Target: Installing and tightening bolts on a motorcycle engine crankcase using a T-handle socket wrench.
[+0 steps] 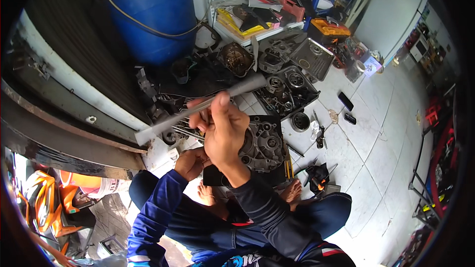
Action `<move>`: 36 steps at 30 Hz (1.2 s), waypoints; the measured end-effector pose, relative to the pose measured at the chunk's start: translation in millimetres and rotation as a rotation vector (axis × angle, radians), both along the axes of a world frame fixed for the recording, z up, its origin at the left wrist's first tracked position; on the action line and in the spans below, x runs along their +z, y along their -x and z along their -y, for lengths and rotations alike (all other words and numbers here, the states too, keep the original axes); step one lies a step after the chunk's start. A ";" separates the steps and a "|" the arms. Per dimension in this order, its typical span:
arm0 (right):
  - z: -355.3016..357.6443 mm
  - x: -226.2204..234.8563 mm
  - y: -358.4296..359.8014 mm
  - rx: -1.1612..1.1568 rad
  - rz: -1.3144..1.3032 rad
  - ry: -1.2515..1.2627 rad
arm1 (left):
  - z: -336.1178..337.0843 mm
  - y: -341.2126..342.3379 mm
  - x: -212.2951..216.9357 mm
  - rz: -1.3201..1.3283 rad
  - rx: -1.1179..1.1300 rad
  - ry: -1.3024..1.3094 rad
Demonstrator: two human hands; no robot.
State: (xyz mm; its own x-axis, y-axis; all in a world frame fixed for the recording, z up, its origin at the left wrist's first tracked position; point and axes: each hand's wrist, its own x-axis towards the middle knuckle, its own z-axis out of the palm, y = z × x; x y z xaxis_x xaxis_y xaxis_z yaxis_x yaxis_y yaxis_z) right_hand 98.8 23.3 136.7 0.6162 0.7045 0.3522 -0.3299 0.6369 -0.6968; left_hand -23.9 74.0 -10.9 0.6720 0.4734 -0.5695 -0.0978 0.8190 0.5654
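Raised over the floor in the middle, my right hand [225, 128] is closed round a long grey metal tool [247, 85]. The tool slants from lower left to upper right, widens at its ends and is smeared by motion, so its exact kind does not show. Lower and to the left, my left hand [190, 164] has its fingers curled together close to my right wrist; what they hold, if anything, is hidden. Beneath my right hand, an engine casing [267, 143] lies on a black mat [269, 178] between my feet, partly covered by the hand and forearm.
Behind the casing, a metal tray [316, 94] holds engine parts, with a round dish [300, 121] nearby. Farther back are a blue barrel [151, 15] and an orange toolbox [329, 29]. Two black phone-like objects [346, 101] and a black-and-orange tool bundle [317, 175] lie on the right.
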 end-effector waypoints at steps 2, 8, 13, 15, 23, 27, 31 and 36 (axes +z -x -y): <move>1.3 14.9 -6.1 0.029 -0.024 0.180 | 6.2 -3.2 13.0 0.052 0.020 -0.006; -7.8 -15.3 5.0 -0.332 0.241 -0.249 | 9.2 -9.9 18.0 -0.077 0.066 0.019; -1.2 -14.7 6.3 -0.177 0.227 -0.129 | -5.4 -3.6 -19.3 0.013 0.125 0.096; 5.9 0.9 -0.4 -0.098 0.062 0.080 | -6.5 -8.0 -20.2 -0.025 0.138 0.123; -4.1 3.1 8.1 -0.238 0.100 0.020 | -6.0 0.3 -15.4 -0.071 0.103 0.042; -0.4 -5.8 11.8 -0.283 0.240 -0.196 | -7.1 -1.0 -20.5 -0.080 0.054 0.003; 1.2 -1.6 1.7 -0.177 0.256 -0.131 | -7.9 -1.3 -20.4 -0.072 0.018 -0.032; -6.3 0.6 -15.4 0.177 0.220 -0.075 | -10.0 -0.6 -22.7 -0.034 0.066 -0.002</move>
